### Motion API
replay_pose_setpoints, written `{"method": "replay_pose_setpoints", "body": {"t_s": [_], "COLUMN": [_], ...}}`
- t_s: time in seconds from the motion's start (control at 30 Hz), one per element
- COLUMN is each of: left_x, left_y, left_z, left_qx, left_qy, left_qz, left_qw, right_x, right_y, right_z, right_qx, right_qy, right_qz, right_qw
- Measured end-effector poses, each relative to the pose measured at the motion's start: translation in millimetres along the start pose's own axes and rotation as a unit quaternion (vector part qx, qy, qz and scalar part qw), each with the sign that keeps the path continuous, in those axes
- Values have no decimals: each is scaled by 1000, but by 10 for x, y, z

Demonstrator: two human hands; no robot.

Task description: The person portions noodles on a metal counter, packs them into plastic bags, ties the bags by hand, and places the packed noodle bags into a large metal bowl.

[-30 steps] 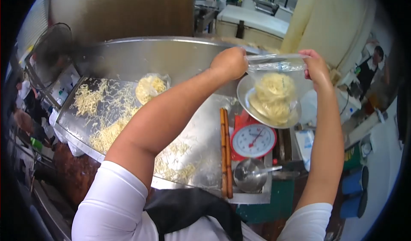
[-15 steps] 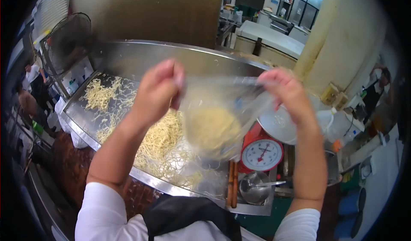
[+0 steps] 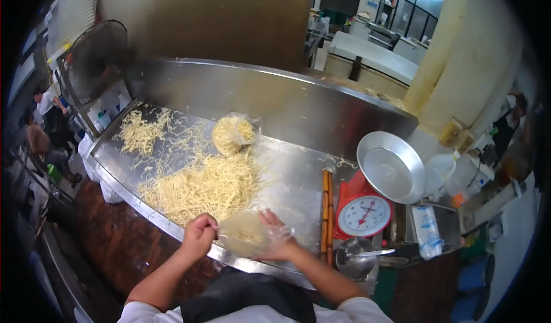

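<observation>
My left hand is closed in a pinch on the edge of a clear plastic bag near the table's front edge. Pale yellow noodles show blurred in the bag. Against its other side lies my right hand, fingers stretched out and apart, with clear plastic over part of it. Just beyond the hands spreads a large heap of loose noodles. Behind that heap sits another clear bag filled with noodles.
Right of the noodles on the steel table lie wooden rods. Beside them stand a red dial scale with a metal pan and a bowl with a ladle. A fan stands left. Other people are farther off.
Both hands have come down and toward me with the bag, from raised above the table to its front edge. My right hand has gone from pinching the bag's corner to outstretched fingers.
</observation>
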State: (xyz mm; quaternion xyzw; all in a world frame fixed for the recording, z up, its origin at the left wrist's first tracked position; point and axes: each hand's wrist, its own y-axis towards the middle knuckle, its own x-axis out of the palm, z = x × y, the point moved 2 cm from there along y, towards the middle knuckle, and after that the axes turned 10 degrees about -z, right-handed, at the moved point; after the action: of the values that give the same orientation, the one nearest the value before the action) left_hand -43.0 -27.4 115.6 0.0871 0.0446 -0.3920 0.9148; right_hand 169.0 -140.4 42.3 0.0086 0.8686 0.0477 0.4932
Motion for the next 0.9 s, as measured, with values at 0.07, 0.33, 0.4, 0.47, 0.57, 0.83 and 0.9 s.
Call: {"method": "replay_pose_setpoints", "body": {"t_s": [0.07,0.33,0.4,0.47,0.57,0.83,0.9], "left_x": [-45,233,356,426,464,569,597], "left_y": [-11,172,315,325,251,326,398], "left_z": [-157,-896,-1024,-1026,-1061,-926,-810], "left_qx": [42,47,85,54,78,39,-7], "left_qy": [37,293,341,265,249,262,292], "left_qz": [-3,-94,-120,-100,-70,-11,-8], "left_qw": [998,950,928,957,963,964,956], "right_x": [269,709,697,697,897,1047,838], "right_y": [251,279,301,319,405,577,569], "right_z": [-184,7,100,205,412,613,464], "right_qx": [-37,34,92,148,181,177,193], "right_qy": [94,225,248,267,308,243,349], "right_qz": [89,184,187,182,189,212,193], "right_qw": [991,956,946,935,915,930,896]}}
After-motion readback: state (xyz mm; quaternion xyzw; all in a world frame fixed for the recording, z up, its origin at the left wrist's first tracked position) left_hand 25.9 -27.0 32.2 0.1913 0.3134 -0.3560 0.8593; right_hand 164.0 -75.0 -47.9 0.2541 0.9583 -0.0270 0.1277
